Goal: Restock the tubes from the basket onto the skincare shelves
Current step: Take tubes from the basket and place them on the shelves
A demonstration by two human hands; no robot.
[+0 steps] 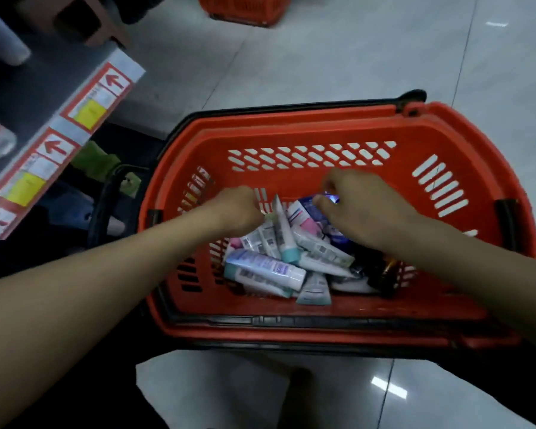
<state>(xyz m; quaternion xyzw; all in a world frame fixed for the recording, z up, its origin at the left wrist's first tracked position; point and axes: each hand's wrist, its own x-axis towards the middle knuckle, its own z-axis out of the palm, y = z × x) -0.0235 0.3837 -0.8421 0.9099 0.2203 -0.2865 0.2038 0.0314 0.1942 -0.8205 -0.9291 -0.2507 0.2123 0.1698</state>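
- Head view: I look down into an orange basket (291, 119) standing on a grey tiled floor (322, 57), with a heap of tubes (310, 246) lying crosswise in its bottom.
- My left hand (237, 209) hangs over the far left edge of the heap, knuckles up and fingers curled under. I cannot tell whether it has hold of anything.
- My right hand (359, 202) reaches in from the right, its curled fingers pinching the end of a blue tube (308, 203) at the top of the heap.
- A white-and-lilac tube (266, 267) lies nearest me, and a teal-capped tube (287, 239) stands tilted at the middle.
- The shelf edge (59, 140), at left beside the basket, carries red-arrow price labels with yellow tags.
- A second orange basket (245, 7) sits well apart at the top of the frame.
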